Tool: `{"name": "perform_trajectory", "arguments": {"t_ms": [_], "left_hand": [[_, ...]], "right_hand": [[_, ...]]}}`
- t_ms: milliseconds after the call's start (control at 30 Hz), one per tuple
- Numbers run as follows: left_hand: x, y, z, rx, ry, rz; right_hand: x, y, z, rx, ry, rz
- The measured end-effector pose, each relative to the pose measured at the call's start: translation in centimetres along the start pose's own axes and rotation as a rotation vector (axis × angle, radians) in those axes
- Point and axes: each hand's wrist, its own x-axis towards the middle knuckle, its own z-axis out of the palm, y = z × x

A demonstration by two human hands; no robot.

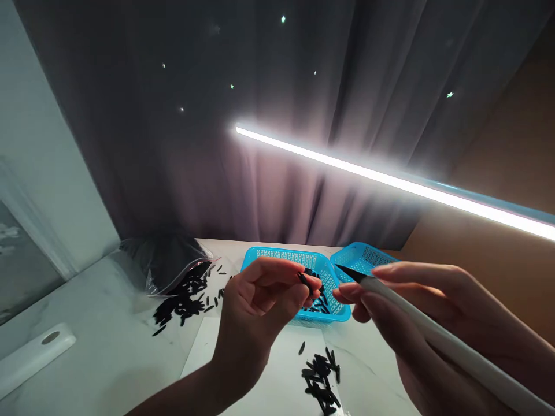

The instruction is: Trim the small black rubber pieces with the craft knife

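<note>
Head camera view: the left hand (249,326) pinches a small dark piece (305,283) between thumb and fingers, held up in front of a blue basket (340,317) with similar pieces inside. The right hand (427,315) grips a pale-handled tool (410,312), its fingers closed around the shaft near a dark, pointed tip (349,273) that points toward the left hand, apart from the piece.

The likeliest trouble is a slip. The piece is small and the pinch covers much of it, so pressure from the tip could glance off into a fingertip—or a loose grip could let the piece spin and drop. Dropped, it might fall among the loose pieces (319,372) near the edge of the white sheet (281,384) or into the basket, and be hard to pick out. If the tip is sharp, which I cannot tell, a skid would matter more.
</note>
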Motion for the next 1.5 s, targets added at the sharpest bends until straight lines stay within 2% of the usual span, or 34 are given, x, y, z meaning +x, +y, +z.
{"name": "perform_trajectory", "arguments": {"t_ms": [100,233,667,900,1000,1133,1300,1500], "left_hand": [[0.2,-0.3,-0.4,0.001,-0.045,0.02],[0.5,-0.7,-0.6,0.012,-0.085,0.043],[0.5,-0.9,-0.8,0.067,-0.042,0.075],[0.4,-0.8,-0.4,0.168,0.055,0.207],[0.2,-0.8,-0.5,0.199,0.045,0.244],[0.0,-1.0,-0.7,0.221,0.007,0.284],[0.1,-0.8,-0.5,0.259,0.038,0.304],[-0.1,-0.2,-0.4,0.371,0.049,0.343]], "right_hand": [[-0.2,1.1,0.8,-0.037,0.088,-0.057],[-0.3,1.3,1.1,-0.094,0.038,-0.071],[-0.4,1.0,0.8,-0.089,-0.021,-0.046],[-1.6,1.5,1.7,-0.213,0.008,-0.171],[-2.1,1.8,1.9,-0.24,0.015,-0.19],[-2.4,2.2,1.6,-0.17,-0.035,-0.105],[-2.3,2.3,1.5,-0.125,-0.028,-0.059],[-3.2,1.9,2.4,-0.263,0.018,-0.138]]}}
